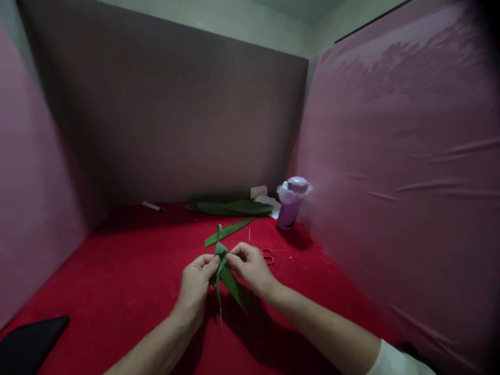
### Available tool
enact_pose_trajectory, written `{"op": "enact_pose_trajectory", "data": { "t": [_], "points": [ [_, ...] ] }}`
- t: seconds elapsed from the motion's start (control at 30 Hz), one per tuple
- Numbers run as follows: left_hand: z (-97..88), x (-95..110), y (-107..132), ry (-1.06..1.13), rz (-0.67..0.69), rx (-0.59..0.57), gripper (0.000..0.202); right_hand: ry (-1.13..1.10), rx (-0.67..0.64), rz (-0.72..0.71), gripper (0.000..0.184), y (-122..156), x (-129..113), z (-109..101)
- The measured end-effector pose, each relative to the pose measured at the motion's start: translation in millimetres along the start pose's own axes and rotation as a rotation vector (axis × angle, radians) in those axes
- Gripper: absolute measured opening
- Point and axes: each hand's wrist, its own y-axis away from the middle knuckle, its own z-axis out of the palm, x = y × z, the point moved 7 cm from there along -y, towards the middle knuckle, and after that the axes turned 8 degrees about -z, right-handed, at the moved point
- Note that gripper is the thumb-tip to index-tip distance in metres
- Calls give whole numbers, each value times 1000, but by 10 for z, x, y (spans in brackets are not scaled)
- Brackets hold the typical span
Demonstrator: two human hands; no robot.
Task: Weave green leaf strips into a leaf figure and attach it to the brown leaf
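Both my hands meet over the red cloth, pinching a folded green leaf strip (227,277) between them. My left hand (196,285) grips its left side with fingers closed. My right hand (250,267) pinches the fold from the right. The strip's long end hangs down toward me, and a short end sticks up above my fingers. Just beyond lies another loose green leaf strip (228,232).
A pile of whole green leaves (234,208) lies at the back, with a purple cup (291,203) in a plastic bag and a white card (259,191) beside it. Red scissors (268,255) rest behind my right hand. A marker (153,207) lies back left. Pink panels wall in the table (117,271).
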Motion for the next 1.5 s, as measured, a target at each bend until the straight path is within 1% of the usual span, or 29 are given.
{"op": "enact_pose_trajectory", "data": {
  "t": [0.1,0.23,0.4,0.63,0.8,0.97,1.07,1.27,1.4,1.5],
  "points": [
    [-1,-58,-33,16,0,6,27,69,19,-37,20,-2,4,-13],
    [-26,-112,-59,46,-27,-5,27,123,40,-28,25,-28,1,20],
    [-88,-186,-61,92,-75,-17,29,99,44,-18,25,-6,65,96],
    [-50,-317,-27,39,-131,-114,22,140,45,-49,23,130,169,50],
    [-35,-384,-22,71,-187,-139,22,165,19,-50,22,154,189,39],
    [-58,-393,-29,91,-193,-140,20,114,-35,-24,21,179,202,69],
    [-37,-375,-24,91,-186,-172,20,114,-30,-32,22,185,200,56],
    [16,-358,1,101,-224,-209,22,141,-11,-54,18,196,183,29],
    [-19,-363,-16,66,-211,-177,24,151,-29,-75,18,203,133,46],
    [-47,-371,-30,65,-207,-153,24,125,-49,-65,19,202,127,66]
  ]
}}
